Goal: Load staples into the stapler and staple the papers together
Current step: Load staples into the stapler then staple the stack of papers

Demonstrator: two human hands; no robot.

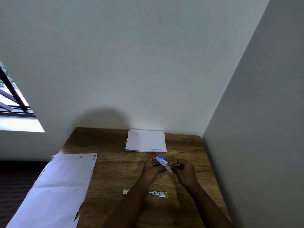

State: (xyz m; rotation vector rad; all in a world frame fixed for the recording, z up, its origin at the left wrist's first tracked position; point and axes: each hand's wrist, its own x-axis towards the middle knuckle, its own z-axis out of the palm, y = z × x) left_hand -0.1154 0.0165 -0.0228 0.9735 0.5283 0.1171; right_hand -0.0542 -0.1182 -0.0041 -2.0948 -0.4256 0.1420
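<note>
- Wooden table (115, 171) pushed into a corner: far edge against the back wall (148, 63), right edge tight along the side wall (263, 129).
- Papers (146, 140) stacked at the far edge, touching or nearly touching the back wall, slightly ragged along the left side.
- Left hand (152, 168) raised above the table centre, fingers curled around a small blue and white staple box (162, 160), tilted with one end pointing up and away.
- Right hand (184, 170) just beside the left, fingertips pinching something small at the box's lower end; too blurred to tell exactly what.
- Stapler (158, 194) lying opened out flat on the table below the hands, yellow ends showing, middle hidden behind the left forearm, ungripped.
- Large white sheet (56, 191) covering the table's left side, overhanging the left edge, torn and ragged along its near right border.
- Bare wood between papers and hands, and again between hands and stapler; a strip of bare wood also right of the stapler up to the side wall.
- Window (13, 99) at far left, well apart from the table.
</note>
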